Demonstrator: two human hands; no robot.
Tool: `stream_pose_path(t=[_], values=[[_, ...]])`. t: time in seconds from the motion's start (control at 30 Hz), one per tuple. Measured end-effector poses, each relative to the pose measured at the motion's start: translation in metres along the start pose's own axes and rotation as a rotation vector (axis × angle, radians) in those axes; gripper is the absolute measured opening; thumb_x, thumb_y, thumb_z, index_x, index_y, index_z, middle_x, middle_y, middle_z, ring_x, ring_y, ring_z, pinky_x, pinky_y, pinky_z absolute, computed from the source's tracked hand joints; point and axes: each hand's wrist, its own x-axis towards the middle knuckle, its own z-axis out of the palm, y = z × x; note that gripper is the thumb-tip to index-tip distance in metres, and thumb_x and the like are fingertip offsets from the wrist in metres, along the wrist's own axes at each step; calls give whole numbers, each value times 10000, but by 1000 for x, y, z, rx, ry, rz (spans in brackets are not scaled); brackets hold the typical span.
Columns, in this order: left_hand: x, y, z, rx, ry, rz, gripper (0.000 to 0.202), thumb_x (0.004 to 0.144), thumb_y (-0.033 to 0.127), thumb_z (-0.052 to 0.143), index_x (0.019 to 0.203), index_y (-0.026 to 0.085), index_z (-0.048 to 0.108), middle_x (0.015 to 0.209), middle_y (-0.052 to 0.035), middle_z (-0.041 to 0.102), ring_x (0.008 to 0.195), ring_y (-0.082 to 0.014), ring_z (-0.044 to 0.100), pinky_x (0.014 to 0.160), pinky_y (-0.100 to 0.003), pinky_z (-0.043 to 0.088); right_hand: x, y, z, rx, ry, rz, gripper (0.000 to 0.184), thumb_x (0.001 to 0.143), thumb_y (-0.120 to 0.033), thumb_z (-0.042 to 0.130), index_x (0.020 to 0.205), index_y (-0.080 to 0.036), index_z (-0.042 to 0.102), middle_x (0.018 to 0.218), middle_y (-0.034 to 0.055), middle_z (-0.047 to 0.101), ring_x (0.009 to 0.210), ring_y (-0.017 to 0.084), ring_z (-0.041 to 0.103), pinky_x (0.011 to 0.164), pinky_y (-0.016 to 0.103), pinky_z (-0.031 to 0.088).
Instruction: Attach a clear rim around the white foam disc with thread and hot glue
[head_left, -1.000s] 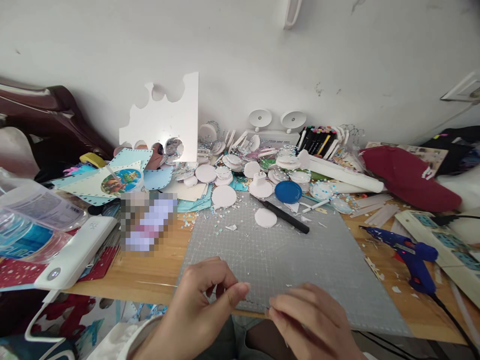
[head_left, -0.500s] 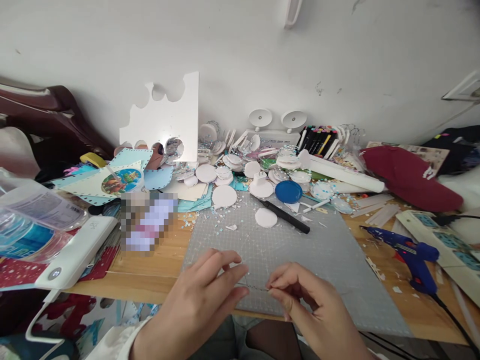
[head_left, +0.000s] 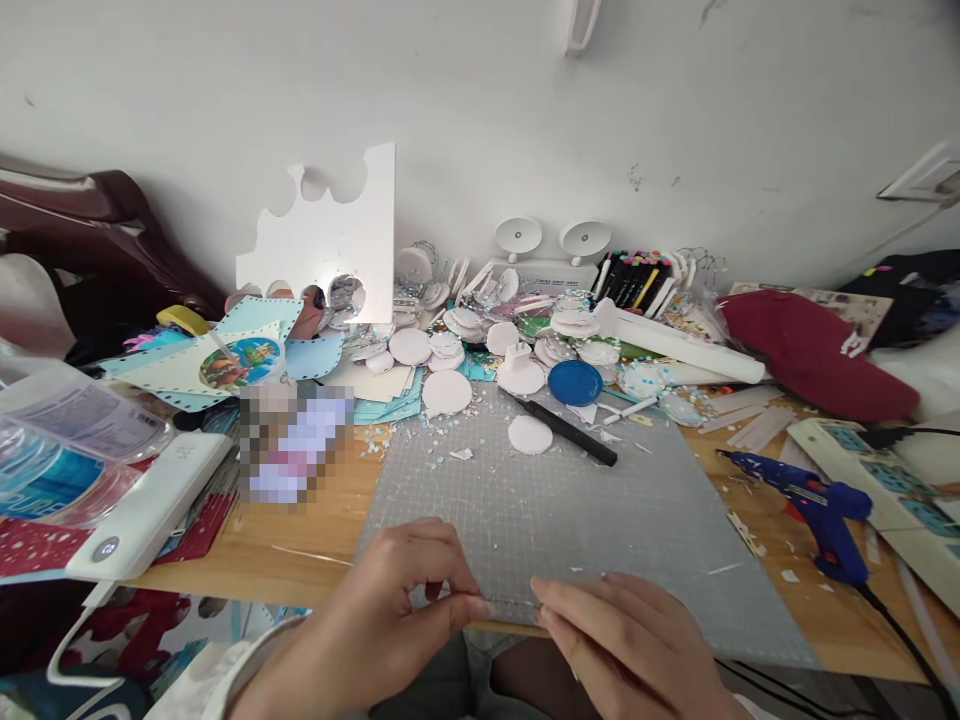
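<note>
A thin, twisted, wire-like strand (head_left: pixel 511 602) stretches between my hands, low over the front edge of the grey cutting mat (head_left: pixel 480 510). My left hand (head_left: pixel 405 600) pinches one end with thumb and forefinger. The other end is in the fingertips of my right hand (head_left: pixel 622 635), whose fingers lie together and hide part of the grip. Beyond my hands, a white disc (head_left: pixel 530 435) lies flat on the mat, beside a slim black pen-shaped tool (head_left: pixel 574 435). A blue round lid-like disc (head_left: pixel 575 382) is at the mat's back edge.
Several white discs (head_left: pixel 448 392) and beaded strands pile up along the wall. A blue glue gun (head_left: pixel 817 500) and a power strip (head_left: pixel 885 500) sit at right, near a maroon cap (head_left: pixel 817 355). At left are a white power bank (head_left: pixel 150 505) and a plastic bottle (head_left: pixel 60 480).
My left hand has gone from spread fingers to a pinch on the strand and moved slightly lower. My right hand has lowered and turned, its fingers now flatter over the strand.
</note>
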Motion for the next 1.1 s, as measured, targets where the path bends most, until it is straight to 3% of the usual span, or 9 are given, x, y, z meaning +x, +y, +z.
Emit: stream_pose_path(t=[0.07,0.23,0.4,0.57,0.73,0.87,0.97,1.03,1.1], values=[[1,-1,-3,48,-13,22,167,863,111,636,703,159,638,696,0,625,667,-106,587,589,-196,450,0,1,0,64,-40,39,277,917,-58,497,1074,-225,650,959,49,780,782,161,733,724,265,577],[3,-6,-5,361,87,228,139,935,136,537,859,163,650,761,-29,636,725,-154,550,648,-271,445,14,9,-3,482,-185,414,177,947,-134,490,945,-229,639,892,21,721,820,127,688,709,197,555],[7,-5,-5,554,128,308,170,960,164,504,886,159,658,776,-38,643,717,-163,528,644,-287,436,22,12,-8,533,-340,622,158,951,-265,526,936,-240,681,845,13,709,758,145,671,645,211,537],[8,-5,-5,614,127,340,164,958,172,517,865,160,651,757,-24,642,701,-158,517,650,-293,412,24,14,-6,566,-444,723,70,841,-216,683,899,-247,705,828,-18,714,710,134,654,634,204,534],[8,-9,-5,627,129,331,151,944,186,545,842,165,655,755,-21,662,710,-165,535,655,-306,394,23,15,0,388,-501,627,138,778,-133,753,779,-225,650,754,-46,664,654,119,607,578,213,473],[7,-9,-3,430,120,160,151,914,174,590,777,177,653,706,-4,658,688,-152,558,634,-277,411,18,15,6,58,-302,313,236,861,-110,657,671,-192,543,670,-9,575,659,153,553,571,269,431],[5,-3,-3,168,40,-3,193,873,165,650,683,170,621,651,19,636,647,-119,578,595,-227,424,16,16,10,-170,-135,95,264,909,-51,556,684,-189,553,636,9,568,640,167,516,598,314,403],[3,1,-3,60,-18,-36,219,863,156,663,653,164,599,641,25,626,645,-105,585,592,-204,434,17,16,11,-171,-81,70,227,908,-47,567,728,-186,570,651,15,591,646,167,519,608,316,399],[1,3,-3,71,-14,11,209,882,148,635,677,163,598,668,18,629,670,-109,581,610,-208,440,18,16,11,-56,-64,165,215,913,-84,579,730,-192,548,654,10,581,644,160,517,599,303,400]])
